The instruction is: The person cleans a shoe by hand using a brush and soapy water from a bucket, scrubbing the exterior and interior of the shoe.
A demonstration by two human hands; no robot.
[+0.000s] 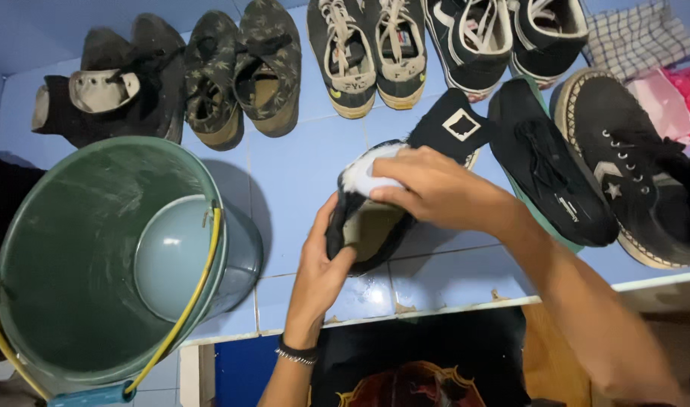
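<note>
My left hand (322, 264) grips the heel end of a black shoe (435, 128) that lies on the blue tiled counter (299, 181). Its opening faces me and shows a beige lining. My right hand (435, 188) presses a white foamy cloth or sponge (371, 173) against the shoe's rim. The left wrist carries a dark bracelet (296, 353). The tool under the right fingers is mostly hidden.
A green bucket (81, 196) with a yellow handle holds a grey bowl (171, 256) at the left. Several pairs of dark shoes (239, 71) line the counter's far side, and two black sneakers (624, 173) lie at right. A checked cloth (639, 34) and pink bag (680, 94) sit far right.
</note>
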